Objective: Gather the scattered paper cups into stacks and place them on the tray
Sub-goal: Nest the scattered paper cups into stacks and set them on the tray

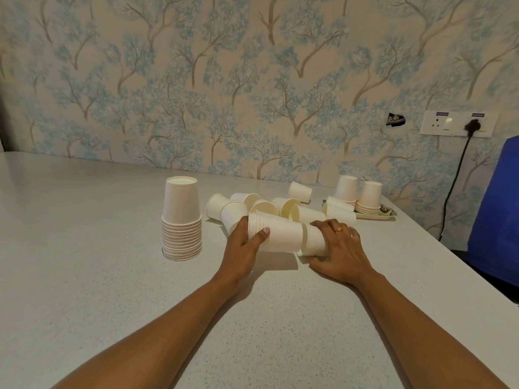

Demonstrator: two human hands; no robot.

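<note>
Head view: the left hand (244, 245) curls round the rim end of a sideways stack (276, 234). The right hand (341, 248) wraps a shorter stack (313, 240), whose mouth meets the first stack's base. Both are held left of the tray (376, 216), nearer the person. Loose cups (269, 207) lie tipped over between them and the tray. Two upturned stacks (369, 196) stand on the tray, and a tall stack (182, 220) stands far to its left.

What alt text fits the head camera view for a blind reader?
The left hand grips a sideways stack of paper cups; the right hand holds a shorter stack against its end, on a table. Loose cups lie behind, a tall stack stands left, two stacks stand on a tray far right.
</note>
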